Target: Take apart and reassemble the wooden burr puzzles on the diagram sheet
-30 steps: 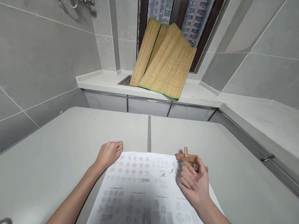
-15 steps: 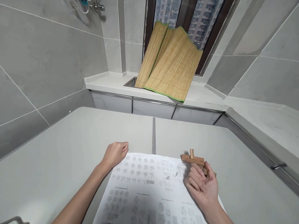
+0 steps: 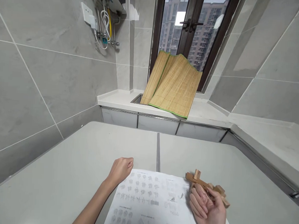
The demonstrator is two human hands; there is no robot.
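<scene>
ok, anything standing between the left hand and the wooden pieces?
Nothing visible stands between the left hand and the wooden pieces: just flat tabletop, and the far edge of the paper sheet. On the near side, the right hand partly covers the pieces.

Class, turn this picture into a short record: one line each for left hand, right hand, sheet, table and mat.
Left hand: closed, at the sheet's far left corner
Right hand: holding joined wooden pieces
Sheet: white, printed with rows of small pictures
Table: pale, with a grey seam
Mat: green-edged, upright before the window
</scene>
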